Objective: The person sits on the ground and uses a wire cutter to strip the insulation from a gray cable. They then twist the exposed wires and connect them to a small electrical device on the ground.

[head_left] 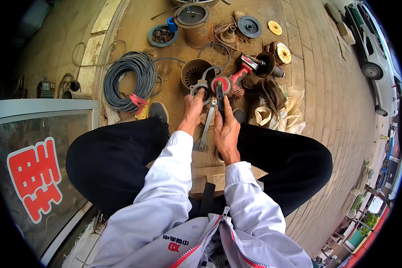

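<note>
Between my knees, my left hand [193,110] is closed on a round grey metal fitting [201,88] that has a cable running from its top. Just to the right, my right hand [227,129] grips a slim dark hand tool [219,94], pointing away from me; its exact kind does not show. Below and between the hands, a long flat metal tool [206,127] slants down, its wider end near the ground. Right beyond the hands lies a red cordless power tool [240,76] with a dark battery. A rusty slotted metal housing [193,73] stands behind the fitting.
A coiled grey cable [130,80] tied with pink lies left. Farther off are a rusty cylinder [196,33], a blue bowl of small parts [161,35] and a dark disc [249,27]. Plastic bags [292,111] lie right; a glass door [40,165] stands left; a white car [375,58] is parked right.
</note>
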### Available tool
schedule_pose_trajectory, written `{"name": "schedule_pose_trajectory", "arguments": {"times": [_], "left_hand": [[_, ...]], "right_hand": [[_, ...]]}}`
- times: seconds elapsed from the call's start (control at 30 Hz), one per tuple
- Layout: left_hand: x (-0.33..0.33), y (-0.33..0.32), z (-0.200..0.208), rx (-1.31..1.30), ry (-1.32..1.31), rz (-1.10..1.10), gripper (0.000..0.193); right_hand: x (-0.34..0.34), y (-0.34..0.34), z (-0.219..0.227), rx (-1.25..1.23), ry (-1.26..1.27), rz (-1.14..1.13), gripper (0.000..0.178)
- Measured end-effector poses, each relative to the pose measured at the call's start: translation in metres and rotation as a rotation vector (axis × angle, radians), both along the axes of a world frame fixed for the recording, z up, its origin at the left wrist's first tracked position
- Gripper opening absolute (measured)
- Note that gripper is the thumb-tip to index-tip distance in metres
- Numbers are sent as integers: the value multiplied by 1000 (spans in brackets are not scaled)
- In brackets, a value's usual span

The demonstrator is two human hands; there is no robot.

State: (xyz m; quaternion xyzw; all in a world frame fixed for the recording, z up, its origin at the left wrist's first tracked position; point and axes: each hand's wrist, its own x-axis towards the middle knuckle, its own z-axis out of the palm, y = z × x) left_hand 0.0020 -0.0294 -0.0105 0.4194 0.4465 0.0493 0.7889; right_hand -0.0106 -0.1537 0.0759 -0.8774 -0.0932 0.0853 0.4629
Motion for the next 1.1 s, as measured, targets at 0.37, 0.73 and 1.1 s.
{"name": "schedule_pose_trajectory", "arguments": {"times": [0.37, 0.73, 1.1], "left_hand": [[10, -5, -1, 21, 11, 71, 37], [22, -20, 4, 47, 168, 158, 40], [28, -28, -1, 80, 180, 301, 50]], "right_hand": [[-29, -14, -20, 86, -152, -26, 52], [-33, -4, -1, 101, 107, -106, 51], [-10, 6, 14, 77, 266, -151, 52]]}}
